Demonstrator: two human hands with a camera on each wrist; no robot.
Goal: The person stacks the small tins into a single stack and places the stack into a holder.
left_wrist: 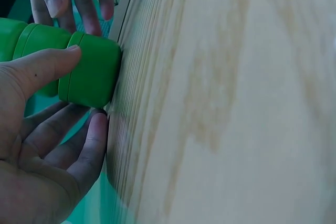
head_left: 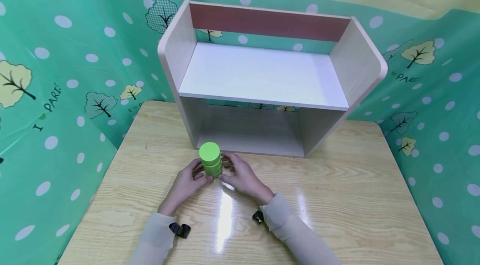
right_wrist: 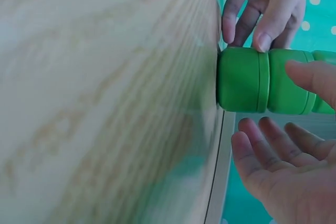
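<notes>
A green cylindrical container (head_left: 211, 156) with ring-like grooves and a flat round top stands upright on the wooden table (head_left: 337, 202), just in front of the shelf. My left hand (head_left: 189, 179) holds its left side; in the left wrist view the thumb lies on the green container (left_wrist: 93, 72) while the fingers curve around the far side. On the right, my right hand (head_left: 243, 174) is beside it with loosely bent fingers. In the right wrist view those fingers are apart from the green container (right_wrist: 241, 80), and the thumb overlaps it; contact there is unclear.
A two-level shelf (head_left: 262, 75) with pale side panels and a reddish back strip stands at the table's back. Polka-dot cloth (head_left: 48, 144) with tree prints hangs behind and on both sides. Dark straps (head_left: 180, 230) show at both wrists.
</notes>
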